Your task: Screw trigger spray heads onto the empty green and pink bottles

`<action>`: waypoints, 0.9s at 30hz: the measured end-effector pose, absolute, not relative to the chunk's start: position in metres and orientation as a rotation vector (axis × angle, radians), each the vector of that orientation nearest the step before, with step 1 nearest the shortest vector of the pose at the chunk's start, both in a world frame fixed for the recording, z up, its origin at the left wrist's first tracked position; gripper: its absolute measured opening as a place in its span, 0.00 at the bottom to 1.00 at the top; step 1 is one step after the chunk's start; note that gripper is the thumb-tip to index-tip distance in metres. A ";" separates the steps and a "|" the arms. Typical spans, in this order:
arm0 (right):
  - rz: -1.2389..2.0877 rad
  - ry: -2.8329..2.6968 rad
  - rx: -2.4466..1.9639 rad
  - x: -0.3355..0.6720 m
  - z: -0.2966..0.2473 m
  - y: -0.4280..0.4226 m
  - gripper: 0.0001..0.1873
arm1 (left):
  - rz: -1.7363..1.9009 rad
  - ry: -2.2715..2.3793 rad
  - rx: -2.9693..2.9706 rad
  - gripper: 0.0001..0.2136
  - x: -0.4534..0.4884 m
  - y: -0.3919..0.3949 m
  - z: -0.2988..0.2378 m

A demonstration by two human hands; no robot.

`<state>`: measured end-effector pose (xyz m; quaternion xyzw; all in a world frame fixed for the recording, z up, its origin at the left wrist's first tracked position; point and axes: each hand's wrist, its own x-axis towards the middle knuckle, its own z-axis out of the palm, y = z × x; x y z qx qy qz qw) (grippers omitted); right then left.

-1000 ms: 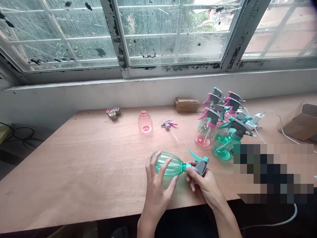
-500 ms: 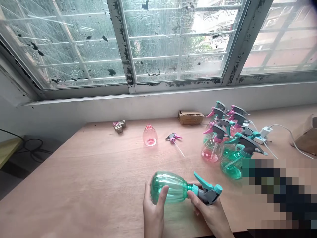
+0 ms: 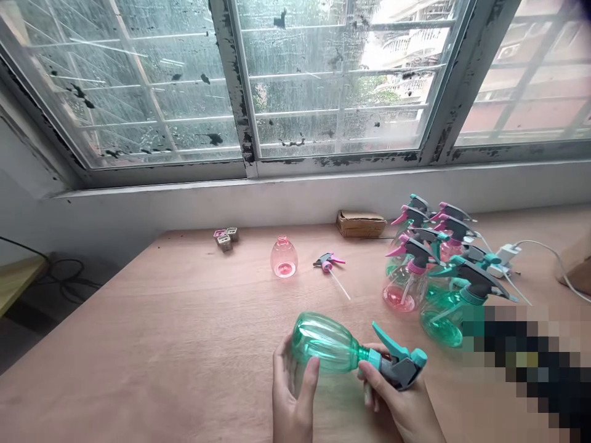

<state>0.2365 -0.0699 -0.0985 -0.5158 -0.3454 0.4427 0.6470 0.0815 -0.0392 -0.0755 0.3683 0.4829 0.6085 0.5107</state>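
A green spray bottle [image 3: 325, 341] lies nearly level in the air over the table, its base to the left and its teal-and-grey spray head [image 3: 399, 364] to the right. My left hand [image 3: 295, 384] is cupped about the base end, thumb in front and fingers behind. At the neck, the thumb and fingers of my right hand [image 3: 397, 400] close on the teal collar. Beyond them a pink bottle [image 3: 284, 258] stands upright without a head. To its right lies a pink-and-grey spray head [image 3: 327, 264] with its white tube.
Several assembled spray bottles [image 3: 443, 307] stand grouped at the right. Behind are a small cardboard box [image 3: 361, 224] and small printed blocks [image 3: 225, 239]. A white charger [image 3: 506, 253] with cable sits at the far right, near a brown box [image 3: 577, 264]. A blurred patch covers the lower right.
The bottle has tilted slightly, its head end lower. Both hands keep their places at base and neck. The whole view has shifted a little.
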 end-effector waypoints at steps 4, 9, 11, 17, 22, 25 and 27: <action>0.975 -0.688 -1.155 0.224 -0.102 -0.074 0.24 | 1.483 1.243 0.812 0.34 0.081 -0.038 -0.078; 0.923 -0.654 -1.218 0.221 -0.104 -0.073 0.25 | 1.467 1.219 0.891 0.35 0.082 -0.033 -0.091; 0.891 -0.656 -1.218 0.224 -0.102 -0.071 0.24 | 1.472 1.219 0.972 0.34 0.082 -0.032 -0.098; 0.914 -0.614 -1.160 0.228 -0.099 -0.069 0.24 | 1.389 1.200 1.155 0.31 0.077 -0.030 -0.105; 0.985 -0.684 -1.144 0.233 -0.101 -0.070 0.24 | 1.369 1.151 1.049 0.33 0.080 -0.035 -0.089; 0.979 -0.679 -1.176 0.233 -0.101 -0.070 0.24 | 1.405 1.175 0.941 0.34 0.083 -0.037 -0.080; 0.974 -0.668 -1.187 0.233 -0.100 -0.070 0.25 | 1.440 1.226 0.872 0.33 0.084 -0.038 -0.076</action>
